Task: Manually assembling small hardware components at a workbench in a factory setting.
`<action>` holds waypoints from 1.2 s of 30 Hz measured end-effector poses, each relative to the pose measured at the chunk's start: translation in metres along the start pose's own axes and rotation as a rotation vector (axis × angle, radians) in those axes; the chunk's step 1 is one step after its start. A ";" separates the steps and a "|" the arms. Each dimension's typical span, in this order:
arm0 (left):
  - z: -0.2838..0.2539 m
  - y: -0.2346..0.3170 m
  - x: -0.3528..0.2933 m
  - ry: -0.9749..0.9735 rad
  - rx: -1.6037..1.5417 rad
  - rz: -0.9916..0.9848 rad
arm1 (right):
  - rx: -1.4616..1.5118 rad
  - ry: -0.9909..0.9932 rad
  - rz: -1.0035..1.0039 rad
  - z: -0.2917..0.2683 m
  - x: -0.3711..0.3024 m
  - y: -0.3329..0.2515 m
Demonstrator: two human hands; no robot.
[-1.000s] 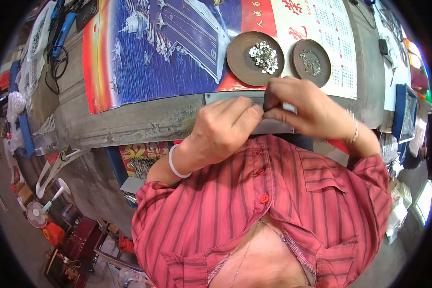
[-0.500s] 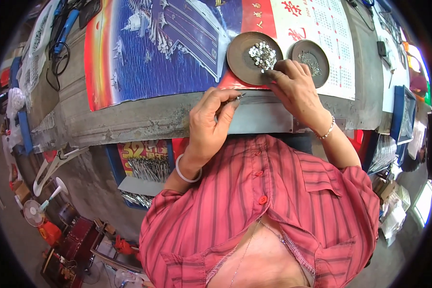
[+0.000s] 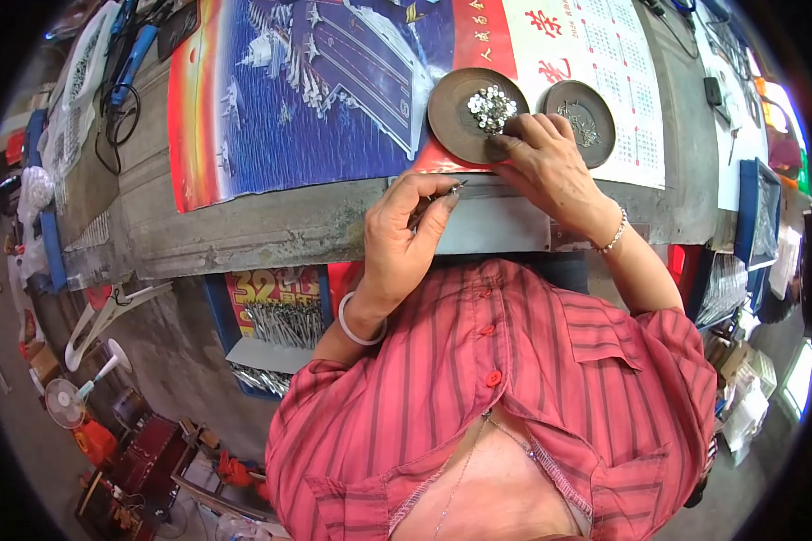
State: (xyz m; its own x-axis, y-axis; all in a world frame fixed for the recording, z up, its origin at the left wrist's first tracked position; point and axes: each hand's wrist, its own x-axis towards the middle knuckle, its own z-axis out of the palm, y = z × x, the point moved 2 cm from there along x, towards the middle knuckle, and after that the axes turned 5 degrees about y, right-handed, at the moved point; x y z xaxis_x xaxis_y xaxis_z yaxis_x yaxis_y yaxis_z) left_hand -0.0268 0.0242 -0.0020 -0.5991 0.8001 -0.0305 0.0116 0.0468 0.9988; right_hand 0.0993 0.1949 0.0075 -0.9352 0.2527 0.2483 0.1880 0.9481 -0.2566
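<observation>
My left hand [image 3: 401, 236] is closed in a pinch at the table's front edge. A small, thin metal part with a pointed tip [image 3: 460, 186] sticks out between thumb and forefinger; the rest is hidden by the fingers. Over the near side of a round brown dish [image 3: 451, 135] is my right hand [image 3: 555, 173], its thumb and forefinger pressed together. Whatever they hold, if anything, is too small to make out. Small shiny round metal pieces [image 3: 492, 108] lie heaped in that dish, just beyond the fingertips. A smaller brown dish [image 3: 604, 126] beside it holds thin metal pins [image 3: 579, 124].
A printed calendar poster [image 3: 325, 135] covers much of the worktable [image 3: 271, 230] under the dishes. Blue-handled tools [image 3: 135, 59] with a cable lie at the far left. Below the table edge, a blue bin [image 3: 235, 347] holds many thin metal rods [image 3: 284, 325].
My right hand has drawn slightly nearer and left, its fingertips still at the dish of round pieces. The left hand keeps its pinch on the metal part, shifted a little right.
</observation>
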 end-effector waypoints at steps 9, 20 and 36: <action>-0.002 -0.004 0.003 0.012 -0.032 -0.014 | 0.152 0.040 0.104 -0.009 -0.004 0.010; 0.003 -0.006 0.006 -0.003 0.008 -0.015 | 0.013 0.025 0.034 0.003 -0.004 0.007; 0.026 -0.009 -0.004 -0.089 -0.663 -0.370 | 0.867 0.200 0.251 -0.019 -0.010 -0.037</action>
State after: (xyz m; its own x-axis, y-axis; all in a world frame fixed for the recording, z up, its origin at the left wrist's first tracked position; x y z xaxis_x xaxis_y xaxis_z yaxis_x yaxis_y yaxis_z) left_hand -0.0033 0.0359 -0.0117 -0.4034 0.8485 -0.3425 -0.6774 -0.0253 0.7352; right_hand 0.1077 0.1607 0.0318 -0.8132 0.5360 0.2268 0.0118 0.4048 -0.9143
